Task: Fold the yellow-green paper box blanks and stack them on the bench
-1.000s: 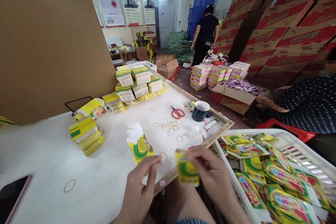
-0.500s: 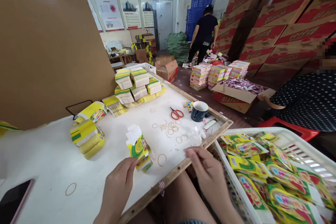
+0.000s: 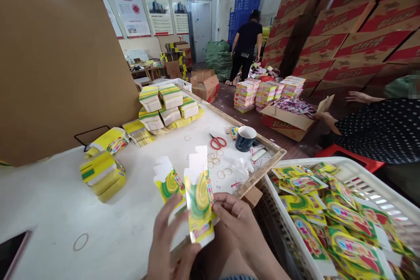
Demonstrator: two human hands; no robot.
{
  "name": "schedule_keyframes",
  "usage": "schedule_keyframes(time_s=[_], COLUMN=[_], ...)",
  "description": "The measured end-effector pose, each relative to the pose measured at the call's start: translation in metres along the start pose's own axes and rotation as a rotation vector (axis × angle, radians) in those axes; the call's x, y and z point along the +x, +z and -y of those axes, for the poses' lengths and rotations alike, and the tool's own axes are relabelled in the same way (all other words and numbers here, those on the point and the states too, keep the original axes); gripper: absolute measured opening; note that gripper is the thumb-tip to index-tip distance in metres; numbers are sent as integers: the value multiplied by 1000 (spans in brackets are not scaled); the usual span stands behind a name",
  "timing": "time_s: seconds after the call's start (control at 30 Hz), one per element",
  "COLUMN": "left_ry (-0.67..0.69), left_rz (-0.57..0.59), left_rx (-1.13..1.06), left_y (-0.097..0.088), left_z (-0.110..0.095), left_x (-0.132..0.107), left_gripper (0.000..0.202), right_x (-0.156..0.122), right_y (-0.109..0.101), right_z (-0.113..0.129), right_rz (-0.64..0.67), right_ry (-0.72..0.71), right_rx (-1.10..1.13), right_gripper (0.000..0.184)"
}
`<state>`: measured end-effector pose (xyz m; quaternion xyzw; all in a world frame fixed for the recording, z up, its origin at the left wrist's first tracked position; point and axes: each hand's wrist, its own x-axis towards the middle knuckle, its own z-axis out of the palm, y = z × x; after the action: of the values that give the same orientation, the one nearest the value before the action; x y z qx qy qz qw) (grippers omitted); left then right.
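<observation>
Both my hands hold one flat yellow-green packet (image 3: 199, 199) upright over the near edge of the white table (image 3: 59, 201). My left hand (image 3: 170, 245) grips it from below and behind, fingers closed round its lower part. My right hand (image 3: 238, 221) pinches its right edge. A second packet (image 3: 166, 180) stands on the table just left of it. To my right a white plastic crate (image 3: 367, 175) is filled with several more of the same packets (image 3: 341, 223).
Rubber bands (image 3: 218, 162), red scissors (image 3: 216, 141) and a dark mug (image 3: 245, 137) lie on the table, with banded packet bundles (image 3: 101, 173) and stacks (image 3: 164, 105). A phone (image 3: 13, 249) sits near left. A seated person (image 3: 377, 127) is right; another stands far back (image 3: 244, 46).
My left hand lifted a packet from the table and my right hand came over to take its edge; a second earlier my right hand held a packet near the crate.
</observation>
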<state>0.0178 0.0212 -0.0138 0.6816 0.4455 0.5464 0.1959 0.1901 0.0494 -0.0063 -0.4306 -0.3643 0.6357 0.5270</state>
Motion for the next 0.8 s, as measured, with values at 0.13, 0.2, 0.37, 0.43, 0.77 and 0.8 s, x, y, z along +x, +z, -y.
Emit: schedule_keyframes(time_s=[0.13,0.2,0.37,0.43,0.77,0.8], left_ry=[-525,-756,-907,-843,-818,-843], left_rz=[-45,9,-17,16,29,14], left_rx=[-525,-730,-858,-853,-707,-706], left_y=[-5,-8,-9,-7,0,0], left_z=[-4,-7,-13,-12,-2,-2], left_x=[10,12,12,13,12,12], left_gripper=[52,47,33,34,38,37], right_x=[-1,-1,-1,-2,-8,-9], right_y=[7,11,13,11,14,16], right_z=[-10,-16,-21,-19,-19,-20], right_rz=[62,128,159,155,153,144], right_ry=[11,9,0,-2,4,-1], right_rx=[61,65,9,-22,-125,-111], right_gripper=[36,31,28,29,27,26])
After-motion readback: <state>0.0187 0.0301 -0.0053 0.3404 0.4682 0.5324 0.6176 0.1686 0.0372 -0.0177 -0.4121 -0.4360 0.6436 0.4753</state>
